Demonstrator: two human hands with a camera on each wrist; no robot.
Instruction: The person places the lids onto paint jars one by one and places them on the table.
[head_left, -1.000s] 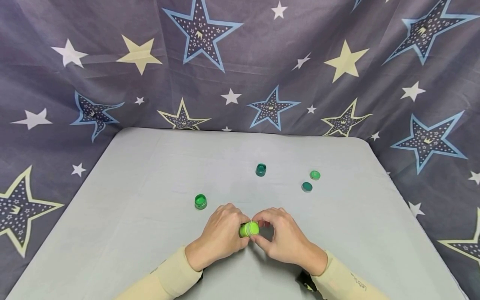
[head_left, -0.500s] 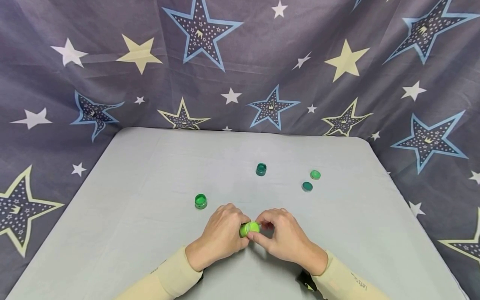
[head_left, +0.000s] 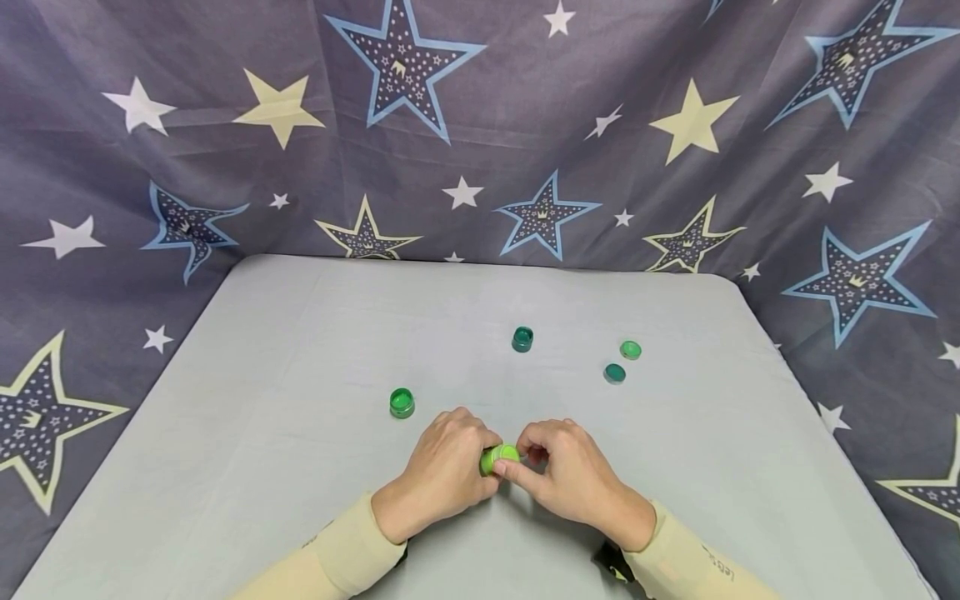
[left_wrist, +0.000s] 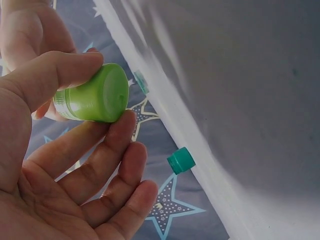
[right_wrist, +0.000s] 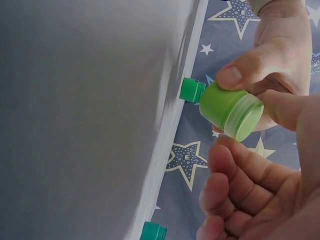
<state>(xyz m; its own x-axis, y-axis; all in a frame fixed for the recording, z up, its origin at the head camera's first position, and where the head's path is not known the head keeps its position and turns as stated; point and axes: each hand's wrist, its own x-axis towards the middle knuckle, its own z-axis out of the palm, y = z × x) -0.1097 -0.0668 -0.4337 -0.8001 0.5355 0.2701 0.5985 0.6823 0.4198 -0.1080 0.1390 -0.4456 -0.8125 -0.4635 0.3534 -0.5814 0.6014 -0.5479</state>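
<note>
A small lime-green paint jar (head_left: pixel 489 460) lies tilted between my hands near the front of the table. My left hand (head_left: pixel 448 458) grips its body between thumb and fingers, base toward the palm side. At the other end, a pale translucent lid (right_wrist: pixel 245 120) still sits on the jar. The thumb and forefinger of my right hand (head_left: pixel 558 467) pinch that lid at its rim, while the other fingers curl loosely below in the right wrist view. An open bright green jar (head_left: pixel 402 403) stands beyond my left hand.
An open teal jar (head_left: pixel 522 339) stands further back on the grey-covered table (head_left: pixel 315 333). Off to the right lie a green lid (head_left: pixel 631 350) and a teal lid (head_left: pixel 615 373). A star-patterned cloth (head_left: pixel 465 125) hangs behind and along the sides.
The right thumb and fingers have shifted slightly around the lid, the thumb now covering more of its face. My left hand and the other jars and lids stay in place.
</note>
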